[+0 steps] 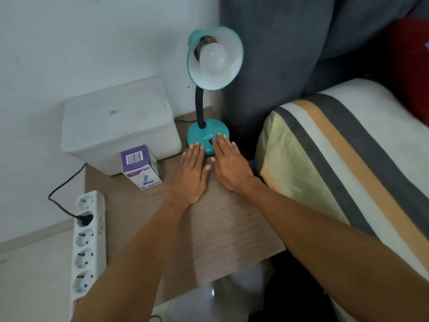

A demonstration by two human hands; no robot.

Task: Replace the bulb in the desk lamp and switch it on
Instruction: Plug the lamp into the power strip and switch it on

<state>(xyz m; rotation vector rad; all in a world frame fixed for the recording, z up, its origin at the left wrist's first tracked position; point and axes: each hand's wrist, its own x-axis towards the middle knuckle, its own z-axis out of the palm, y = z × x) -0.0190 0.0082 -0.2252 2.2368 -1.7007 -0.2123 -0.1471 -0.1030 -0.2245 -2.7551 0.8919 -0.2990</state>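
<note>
A teal desk lamp [202, 133] stands at the back of a small wooden table [209, 240], its shade tilted toward me. A white bulb [213, 58] sits in the shade and is unlit. My left hand [191, 173] lies flat on the table, palm down, fingertips touching the front rim of the lamp's base. My right hand [228, 162] lies flat beside it, fingers resting on the base around the black switch [210, 142]. Neither hand holds anything. A purple and white bulb box [140, 167] stands upright to the left of my hands.
A white lidded container [116, 126] fills the table's back left. A white power strip [87, 242] lies along the left edge with the lamp's black plug [84, 219] in it. A bed with a striped pillow [336, 163] and grey headboard borders the right side.
</note>
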